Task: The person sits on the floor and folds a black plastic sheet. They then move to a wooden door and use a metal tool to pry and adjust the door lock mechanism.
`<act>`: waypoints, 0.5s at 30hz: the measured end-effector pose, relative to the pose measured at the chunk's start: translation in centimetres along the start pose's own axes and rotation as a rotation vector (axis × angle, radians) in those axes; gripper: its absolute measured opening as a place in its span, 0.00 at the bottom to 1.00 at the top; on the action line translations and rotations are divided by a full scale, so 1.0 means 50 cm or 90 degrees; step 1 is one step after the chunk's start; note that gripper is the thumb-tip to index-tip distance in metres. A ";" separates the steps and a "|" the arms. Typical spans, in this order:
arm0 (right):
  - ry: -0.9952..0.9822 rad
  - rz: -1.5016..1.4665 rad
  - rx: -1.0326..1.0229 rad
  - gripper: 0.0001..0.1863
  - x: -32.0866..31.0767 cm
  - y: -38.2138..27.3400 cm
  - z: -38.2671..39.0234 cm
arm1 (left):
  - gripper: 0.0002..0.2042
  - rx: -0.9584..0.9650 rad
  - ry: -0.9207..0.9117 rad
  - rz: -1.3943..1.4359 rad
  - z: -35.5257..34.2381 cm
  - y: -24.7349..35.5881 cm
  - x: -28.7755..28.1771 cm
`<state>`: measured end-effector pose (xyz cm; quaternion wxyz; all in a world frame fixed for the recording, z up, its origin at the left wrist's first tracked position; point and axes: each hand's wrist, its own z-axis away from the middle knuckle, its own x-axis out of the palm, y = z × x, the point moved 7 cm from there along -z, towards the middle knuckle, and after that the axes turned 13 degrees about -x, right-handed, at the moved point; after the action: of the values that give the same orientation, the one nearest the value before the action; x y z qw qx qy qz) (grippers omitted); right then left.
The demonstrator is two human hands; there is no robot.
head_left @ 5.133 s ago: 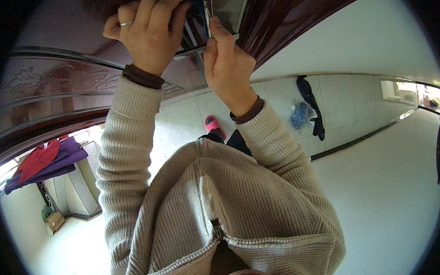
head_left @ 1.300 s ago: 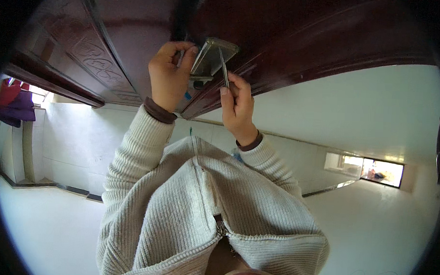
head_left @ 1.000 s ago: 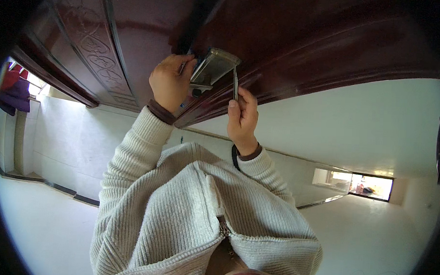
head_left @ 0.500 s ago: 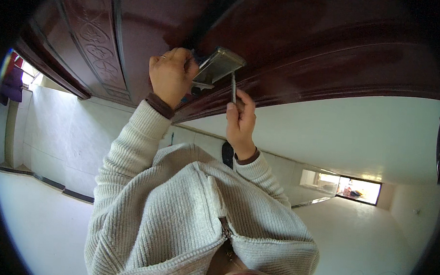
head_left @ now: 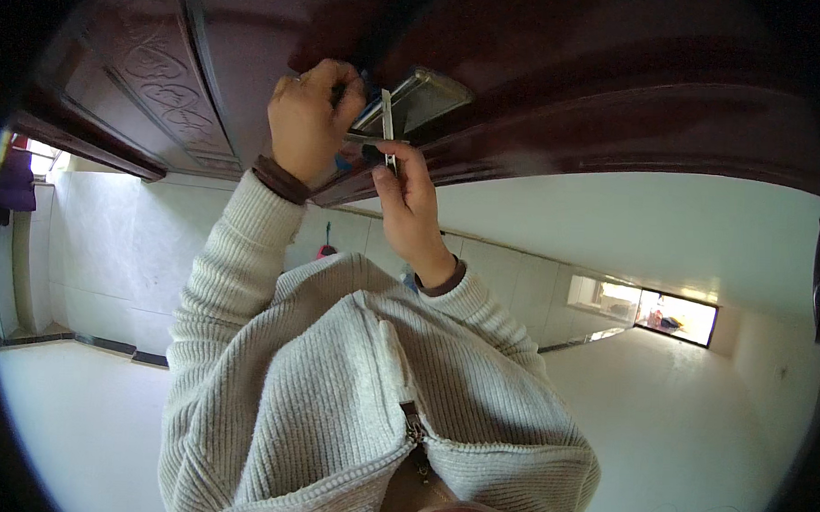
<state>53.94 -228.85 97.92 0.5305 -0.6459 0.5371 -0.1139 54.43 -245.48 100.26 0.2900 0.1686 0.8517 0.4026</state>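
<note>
A dark reddish-brown wooden door (head_left: 542,89) fills the upper part of the frame, its carved panel (head_left: 154,85) with scrolled relief sitting in the upper left. Near the top centre, a metal lock plate (head_left: 423,96) juts from the door's edge. The left hand (head_left: 308,126) is curled closed against the door just left of the plate, its fingers wrapped around something small that cannot be made out. The right hand (head_left: 412,206), just below the plate, pinches a slim metal blade-like tool (head_left: 388,133) between thumb and fingers, the tool standing upright with its tip against the plate. Both arms wear a cream ribbed sweater (head_left: 351,389) with a zip, filling the lower centre. Behind, pale tiled walls (head_left: 112,264) and a whitish floor (head_left: 694,410) curve away; a bright window (head_left: 661,312) shows at the right, and purple cloth (head_left: 13,181) hangs at the far left edge.
</note>
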 end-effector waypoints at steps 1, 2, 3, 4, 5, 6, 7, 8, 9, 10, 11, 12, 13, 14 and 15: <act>0.008 -0.013 0.024 0.15 0.002 0.001 0.003 | 0.04 0.002 -0.015 -0.005 -0.002 0.003 -0.003; 0.015 0.011 0.028 0.14 -0.001 -0.001 0.006 | 0.04 0.005 -0.031 -0.007 -0.005 0.009 -0.004; 0.021 0.035 0.033 0.14 -0.004 -0.002 0.008 | 0.04 0.009 -0.047 -0.011 -0.006 0.012 -0.003; 0.027 0.059 0.038 0.13 -0.006 -0.005 0.011 | 0.03 -0.008 -0.054 0.010 -0.004 0.006 -0.002; 0.037 0.078 0.010 0.14 -0.006 -0.021 0.010 | 0.03 -0.025 -0.059 0.028 -0.001 -0.006 -0.004; 0.047 0.098 -0.017 0.14 -0.009 -0.042 0.012 | 0.03 -0.043 -0.063 0.046 0.002 -0.020 -0.006; 0.056 0.117 -0.045 0.14 -0.012 -0.057 0.012 | 0.04 -0.103 -0.089 0.147 0.006 -0.047 -0.006; 0.072 0.175 -0.094 0.14 -0.027 -0.071 0.009 | 0.04 -0.161 -0.118 0.253 0.013 -0.069 -0.001; 0.085 0.229 -0.145 0.15 -0.041 -0.077 0.000 | 0.05 -0.221 -0.144 0.356 0.020 -0.096 0.003; 0.096 0.285 -0.196 0.15 -0.058 -0.085 -0.008 | 0.04 -0.303 -0.182 0.436 0.034 -0.120 0.003; 0.012 0.425 -0.232 0.16 -0.074 -0.097 -0.020 | 0.03 -0.425 -0.235 0.576 0.052 -0.138 0.007; -0.076 0.572 -0.264 0.17 -0.103 -0.119 -0.039 | 0.03 -0.548 -0.292 0.720 0.074 -0.147 0.015; -0.170 0.706 -0.297 0.17 -0.101 -0.129 -0.055 | 0.03 -0.676 -0.340 0.852 0.095 -0.171 0.015; -0.209 0.752 -0.334 0.17 -0.100 -0.147 -0.069 | 0.01 -0.705 -0.387 0.963 0.120 -0.189 0.012; -0.249 0.803 -0.369 0.17 -0.097 -0.166 -0.083 | 0.02 -0.730 -0.406 0.974 0.140 -0.203 0.013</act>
<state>53.81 -228.41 108.39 0.3886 -0.3360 0.7118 0.4790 57.80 -247.32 88.53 0.2055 0.6049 0.0754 0.7656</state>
